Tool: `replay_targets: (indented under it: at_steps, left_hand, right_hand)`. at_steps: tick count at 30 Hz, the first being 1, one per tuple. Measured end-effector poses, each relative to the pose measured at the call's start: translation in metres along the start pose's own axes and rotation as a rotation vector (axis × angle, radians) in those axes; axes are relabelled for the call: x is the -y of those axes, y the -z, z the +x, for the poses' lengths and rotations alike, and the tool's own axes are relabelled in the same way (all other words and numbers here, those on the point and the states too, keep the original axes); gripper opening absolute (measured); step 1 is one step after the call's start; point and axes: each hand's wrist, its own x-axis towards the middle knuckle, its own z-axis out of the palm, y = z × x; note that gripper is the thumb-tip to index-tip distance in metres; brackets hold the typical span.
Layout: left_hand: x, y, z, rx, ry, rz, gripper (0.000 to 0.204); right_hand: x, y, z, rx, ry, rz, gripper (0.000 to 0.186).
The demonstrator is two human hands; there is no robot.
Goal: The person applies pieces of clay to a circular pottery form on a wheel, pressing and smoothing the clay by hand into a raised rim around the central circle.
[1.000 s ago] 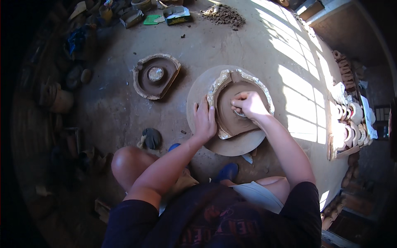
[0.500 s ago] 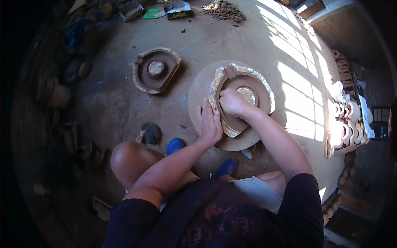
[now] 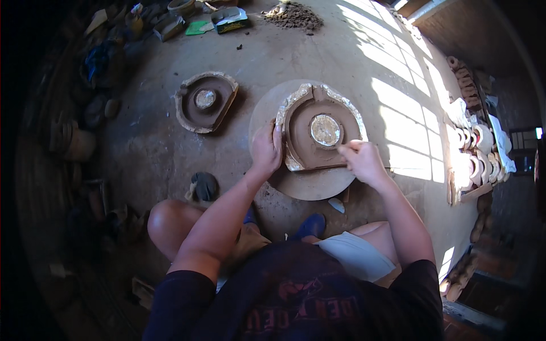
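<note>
A D-shaped plaster mould [image 3: 355, 109] with a whitish, flaky rim rests on a round turntable [image 3: 311, 188] in front of me. Brown clay [image 3: 300, 138] lines its ring-shaped channel, around a round central hub [image 3: 326, 131] with a pale top. My left hand [image 3: 266, 150] lies along the mould's left outer wall, its visible fingers stretched out. At the right end of the straight near side, my right hand [image 3: 364, 163] is closed, with bent fingers against the clay edge. Whatever its fingers may hold is hidden.
A second, similar clay-lined mould [image 3: 199, 128] sits on the floor to the left. A dark bundle [image 3: 205, 186] lies nearer my knee. Boxes [image 3: 230, 20] and a heap of clay crumbs [image 3: 296, 18] are at the back. Ring-shaped pieces [image 3: 476, 169] fill a rack at right.
The mould has turned, so its straight side now faces me. My right hand has moved from the inner left wall to the near right edge; my left hand has shifted slightly left and up.
</note>
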Motion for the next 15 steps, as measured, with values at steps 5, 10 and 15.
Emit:
replay_targets:
  at_steps: [5, 10, 15]
  left_hand:
    - [-0.009, 0.009, -0.005, 0.056, 0.143, 0.088, 0.041]
    - [-0.038, 0.016, -0.006, -0.043, -0.031, 0.252, 0.043]
    - [-0.040, 0.007, -0.020, 0.043, -0.061, 0.330, 0.041]
  right_hand:
    - [-0.060, -0.023, 0.001, -0.301, 0.125, 0.388, 0.028]
    - [-0.046, -0.042, -0.022, -0.224, 0.149, 0.233, 0.030]
    - [-0.025, -0.053, -0.037, -0.274, 0.316, -0.117, 0.032]
